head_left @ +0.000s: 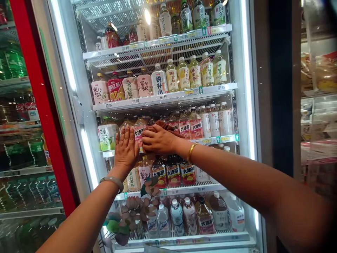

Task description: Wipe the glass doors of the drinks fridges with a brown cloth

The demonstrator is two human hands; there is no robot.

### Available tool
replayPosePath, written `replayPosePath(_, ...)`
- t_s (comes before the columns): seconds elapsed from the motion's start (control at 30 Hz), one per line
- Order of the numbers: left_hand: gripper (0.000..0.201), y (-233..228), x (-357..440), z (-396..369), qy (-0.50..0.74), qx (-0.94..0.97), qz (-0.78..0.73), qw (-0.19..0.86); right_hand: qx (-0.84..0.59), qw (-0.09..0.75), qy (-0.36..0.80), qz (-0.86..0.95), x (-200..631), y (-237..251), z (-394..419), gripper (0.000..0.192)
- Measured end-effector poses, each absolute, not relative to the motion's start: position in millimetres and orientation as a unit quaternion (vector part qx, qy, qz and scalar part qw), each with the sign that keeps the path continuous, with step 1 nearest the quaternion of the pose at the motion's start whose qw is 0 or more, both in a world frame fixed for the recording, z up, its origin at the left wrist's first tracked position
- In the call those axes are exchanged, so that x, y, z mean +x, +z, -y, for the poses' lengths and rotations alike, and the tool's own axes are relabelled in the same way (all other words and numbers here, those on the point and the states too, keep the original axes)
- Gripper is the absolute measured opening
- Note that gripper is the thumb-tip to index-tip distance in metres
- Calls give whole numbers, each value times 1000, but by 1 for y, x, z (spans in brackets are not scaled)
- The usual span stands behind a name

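Observation:
Both arms reach out to the glass door (pixel 210 95) of an upright drinks cooler. My left hand (pixel 126 146) lies flat against the glass, fingers stretched upward, with a grey bangle at its wrist. Just right of it, my right hand (pixel 160 140) presses a brown cloth (pixel 164 125) to the glass, its fingers bent over the fabric. A gold bangle (pixel 193 153) circles the right wrist. Part of the cloth is hidden under the right hand. Behind the glass, bottles of tea (pixel 190 125) stand in rows, some covered from view by my hands.
Several white shelves (pixel 163 99) hold bottled drinks inside the cooler. A flower picture or reflection (pixel 139 211) shows low on the glass. To the left, past a red frame (pixel 43 105), stands another cooler with green bottles (pixel 15 59). Packaged goods (pixel 328 70) fill shelves at the right.

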State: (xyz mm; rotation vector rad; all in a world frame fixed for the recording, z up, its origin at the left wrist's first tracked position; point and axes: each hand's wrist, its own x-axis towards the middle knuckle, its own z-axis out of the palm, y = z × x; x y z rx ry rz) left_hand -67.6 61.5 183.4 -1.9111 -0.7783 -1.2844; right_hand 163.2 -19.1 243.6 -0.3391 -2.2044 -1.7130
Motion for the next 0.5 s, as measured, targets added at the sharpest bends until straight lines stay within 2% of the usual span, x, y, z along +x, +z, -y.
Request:
replayPosePath(0.07, 69, 185, -63, -59, -501, -736, 302, 341, -137, 176, -615, 757, 189, 252, 29, 25)
replayPosePath(0.13, 70, 192, -51, -53, -512, -732, 296, 337, -214, 231, -613, 724, 200, 264, 38, 25)
replayPosePath(0.27, 70, 204, -14, -41, -556, -715, 282, 316, -339, 319, -573, 675, 181, 271, 39, 29)
replayPosePath(0.33, 69, 205, 1, -38, -571, -713, 282, 293, -329, 311, -572, 684, 173, 259, 36, 29)
replayPosePath(0.5, 67, 194, 10, -38, -554, -726, 282, 293, -202, 215, -625, 723, 209, 223, 41, 26)
